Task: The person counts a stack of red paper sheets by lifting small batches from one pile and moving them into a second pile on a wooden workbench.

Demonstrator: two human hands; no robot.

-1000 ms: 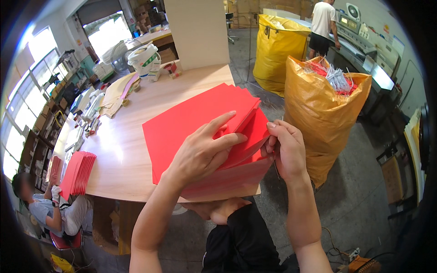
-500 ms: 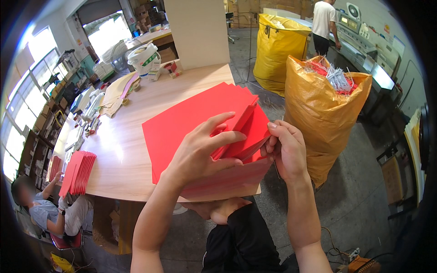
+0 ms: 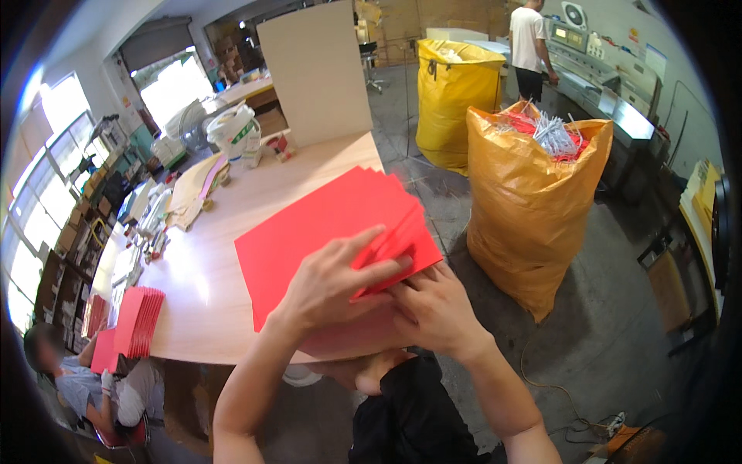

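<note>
A fanned stack of red paper sheets point(image 3: 297, 251) lies at the table's near right edge. My left hand point(image 3: 328, 278) rests over it with the fingers spread, index and middle fingers reaching onto a folded red sheet point(image 3: 417, 251). That folded part is blurred by motion. My right hand point(image 3: 440, 313) is at the near edge of the folded sheet, fingers bent against it and partly hidden beneath. Left thumb and right thumb are not clearly visible.
The wooden table point(image 3: 209, 325) carries a white bucket point(image 3: 234, 135), tape rolls and tools. Orange point(image 3: 533, 209) and yellow point(image 3: 456, 100) sacks stand on the right. A seated person point(image 3: 85, 387) handles red paper beside a red pile point(image 3: 139, 321); another person point(image 3: 528, 46) stands at a machine.
My right hand has moved left and down, from pinching the sheet's right corner to its near edge. The raised red flap has come down. The seated person now holds up a red piece.
</note>
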